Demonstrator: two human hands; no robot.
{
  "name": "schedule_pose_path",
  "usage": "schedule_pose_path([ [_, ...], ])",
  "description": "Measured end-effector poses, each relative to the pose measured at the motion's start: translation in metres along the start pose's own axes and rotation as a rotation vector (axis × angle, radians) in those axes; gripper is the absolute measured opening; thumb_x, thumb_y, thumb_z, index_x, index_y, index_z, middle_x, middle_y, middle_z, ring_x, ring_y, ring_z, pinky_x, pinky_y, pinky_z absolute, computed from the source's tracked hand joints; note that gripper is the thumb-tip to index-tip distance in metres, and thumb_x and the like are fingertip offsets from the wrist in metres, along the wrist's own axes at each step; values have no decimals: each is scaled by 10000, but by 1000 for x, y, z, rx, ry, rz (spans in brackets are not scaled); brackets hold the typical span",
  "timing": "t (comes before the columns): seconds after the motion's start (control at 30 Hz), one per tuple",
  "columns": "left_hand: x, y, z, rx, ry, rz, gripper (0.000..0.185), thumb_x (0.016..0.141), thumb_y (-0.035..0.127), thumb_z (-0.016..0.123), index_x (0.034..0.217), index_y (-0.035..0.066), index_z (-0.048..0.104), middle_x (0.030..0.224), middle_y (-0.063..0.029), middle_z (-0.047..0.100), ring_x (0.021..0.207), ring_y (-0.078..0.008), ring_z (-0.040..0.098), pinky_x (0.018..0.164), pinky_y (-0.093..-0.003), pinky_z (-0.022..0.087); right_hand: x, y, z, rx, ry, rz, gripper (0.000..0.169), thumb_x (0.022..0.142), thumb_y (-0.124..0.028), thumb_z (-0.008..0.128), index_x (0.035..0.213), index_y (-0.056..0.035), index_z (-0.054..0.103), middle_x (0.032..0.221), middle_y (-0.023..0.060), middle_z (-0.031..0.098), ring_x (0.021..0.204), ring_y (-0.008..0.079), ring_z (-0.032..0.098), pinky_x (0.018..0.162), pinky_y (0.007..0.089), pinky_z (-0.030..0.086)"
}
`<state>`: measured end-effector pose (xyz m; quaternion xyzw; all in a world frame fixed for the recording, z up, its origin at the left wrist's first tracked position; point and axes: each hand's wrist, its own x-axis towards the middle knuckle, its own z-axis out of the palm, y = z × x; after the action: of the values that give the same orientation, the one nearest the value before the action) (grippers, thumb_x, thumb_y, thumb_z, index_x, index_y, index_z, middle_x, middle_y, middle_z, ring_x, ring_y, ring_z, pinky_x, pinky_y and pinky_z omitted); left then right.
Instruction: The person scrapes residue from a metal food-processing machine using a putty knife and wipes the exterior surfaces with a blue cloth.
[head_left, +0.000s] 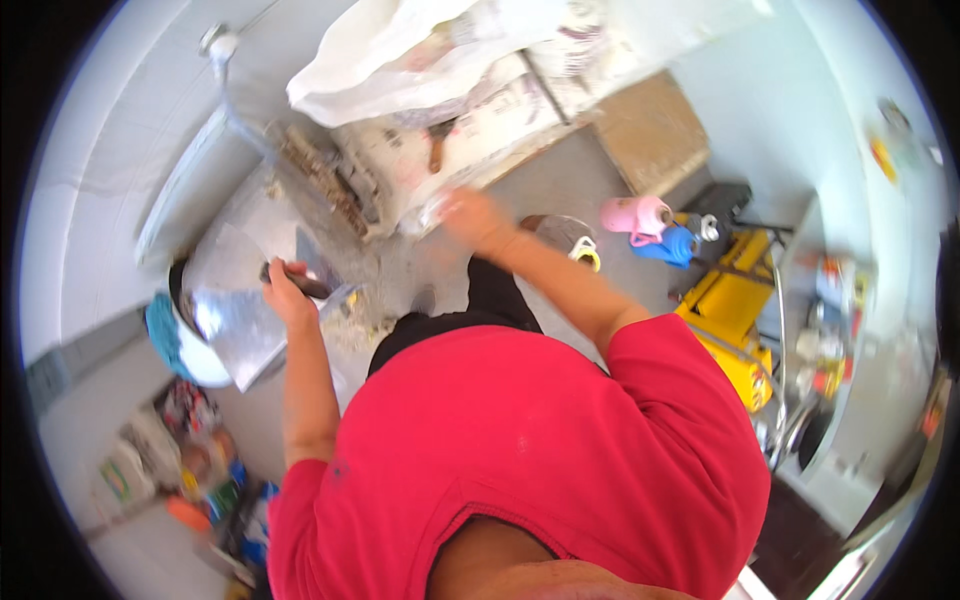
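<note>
My left hand (289, 292) grips a dark-handled tool (309, 285); its working end cannot be made out clearly. It is over a shiny metal sheet (240, 330) that leans at the left. Blurred by motion, my right hand (480, 219) is closed on a pale crumpled thing (426, 214), which could be plastic or paper. Just beyond that hand, a scraper (438, 142) with a wooden handle lies on a stained, paper-covered surface (405, 169). White plastic sheeting (337, 90) is bunched over the far part of this surface.
Broken debris (322, 180) lies along the surface's left end, near a flexible hose (240, 124). A brown board (652, 135) stands at the far right. Pink (634, 215) and blue (671, 246) bottles are near a yellow folding step (724, 289). Bags and containers (187, 457) crowd the lower left.
</note>
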<state>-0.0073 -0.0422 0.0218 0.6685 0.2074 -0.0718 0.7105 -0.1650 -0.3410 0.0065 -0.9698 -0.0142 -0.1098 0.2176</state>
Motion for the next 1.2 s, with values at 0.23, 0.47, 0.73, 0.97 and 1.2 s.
schedule_pose_path([
  [0.23, 37, -40, -28, 199, 403, -57, 224, 824, 222, 552, 808, -1, 559, 667, -85, 620, 546, -150, 580, 490, -280, 445, -33, 270, 5, -198, -135, 766, 537, 877, -324, 561, 1266, 39, 489, 1243, 262, 527, 1165, 374, 499, 1006, 436, 383],
  [0.47, 23, -29, -1, 440, 490, -62, 239, 823, 238, 578, 809, 0, 561, 644, -63, 602, 520, -129, 539, 497, -286, 461, -17, 416, 60, -116, -270, 982, 850, 736, -427, 673, 1378, 22, 344, 1287, 274, 505, 1209, 399, 482, 1019, 453, 383],
  [0.73, 29, -20, 7, 448, 533, -57, 274, 843, 246, 584, 853, -27, 561, 669, -76, 616, 531, -140, 571, 505, -289, 487, -4, 479, 98, -54, -175, 989, 624, 789, -486, 600, 983, 106, 634, 950, 277, 656, 955, 407, 629, 832, 474, 481],
  [0.97, 26, -30, -12, 435, 501, -84, 322, 822, 258, 583, 856, -62, 581, 697, -94, 649, 545, -150, 608, 546, -295, 510, -57, 386, 37, -170, -214, 945, 667, 880, -527, 498, 838, 121, 651, 822, 286, 657, 812, 433, 642, 729, 493, 496],
  [1.2, 29, -30, -13, 444, 444, -63, 324, 799, 274, 582, 819, -49, 591, 689, -96, 659, 569, -154, 630, 579, -288, 514, -178, 156, -38, 155, -140, 1228, 607, 877, -472, 536, 930, 127, 619, 913, 329, 625, 860, 422, 615, 745, 476, 465],
])
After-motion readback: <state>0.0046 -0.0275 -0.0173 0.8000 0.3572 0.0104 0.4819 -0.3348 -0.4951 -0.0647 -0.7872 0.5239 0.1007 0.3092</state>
